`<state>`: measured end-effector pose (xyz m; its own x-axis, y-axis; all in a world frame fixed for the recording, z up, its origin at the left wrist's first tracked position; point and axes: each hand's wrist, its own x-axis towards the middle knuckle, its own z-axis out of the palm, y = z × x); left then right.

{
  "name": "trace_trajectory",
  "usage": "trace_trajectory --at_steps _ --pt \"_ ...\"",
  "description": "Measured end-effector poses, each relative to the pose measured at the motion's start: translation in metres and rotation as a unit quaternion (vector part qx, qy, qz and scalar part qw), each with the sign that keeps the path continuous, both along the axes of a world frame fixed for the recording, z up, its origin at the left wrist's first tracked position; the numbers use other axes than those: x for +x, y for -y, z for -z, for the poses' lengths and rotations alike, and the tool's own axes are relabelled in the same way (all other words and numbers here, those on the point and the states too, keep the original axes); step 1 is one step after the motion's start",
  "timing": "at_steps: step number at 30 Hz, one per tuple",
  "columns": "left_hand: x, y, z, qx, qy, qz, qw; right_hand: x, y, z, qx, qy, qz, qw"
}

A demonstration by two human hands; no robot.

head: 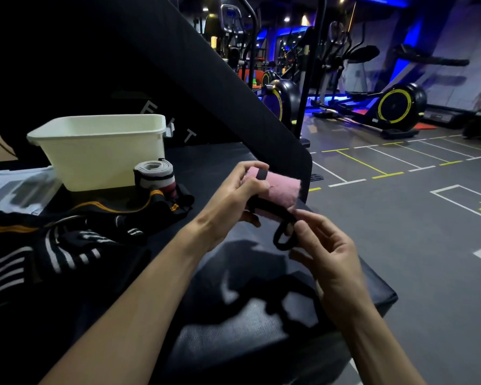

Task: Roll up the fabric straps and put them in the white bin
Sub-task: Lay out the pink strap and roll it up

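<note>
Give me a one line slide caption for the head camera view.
Left hand grips a rolled pink strap while the right hand pinches its black loop, beside the white bin.

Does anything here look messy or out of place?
Mostly the loose straps, lying tangled and unrolled left of the hands. One grey rolled strap stands beside the white bin, not in it. The pink strap is half-rolled, its black loop dangling.

- One pink strap roll (pixel 281 187), gripped in the left hand (pixel 233 195).
- One grey rolled strap (pixel 154 173), left of that hand.
- One white bin (pixel 100 151), farther left.
- One loose pile of black straps (pixel 67 237), below-left.
- Two hands, counting the right hand (pixel 328 257).
</note>
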<state>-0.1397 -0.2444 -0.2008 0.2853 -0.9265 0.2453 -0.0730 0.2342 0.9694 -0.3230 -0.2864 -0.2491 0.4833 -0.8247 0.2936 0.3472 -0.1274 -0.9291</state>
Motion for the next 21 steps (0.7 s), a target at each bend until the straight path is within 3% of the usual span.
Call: trace_trajectory --at_steps 6,13,21 --pt "0.0017 -0.0007 -0.0008 -0.02 0.002 -0.034 0.999 0.001 -0.0002 0.0016 -0.028 0.007 0.024 0.999" --pt "0.0049 -0.0004 0.0011 -0.018 0.014 -0.063 0.998 -0.0018 0.0053 -0.0012 0.024 0.044 0.033 0.998" --pt "0.0053 -0.0005 0.0019 -0.027 0.032 -0.065 0.997 -0.0009 0.0004 -0.0028 0.046 -0.003 0.013 0.999"
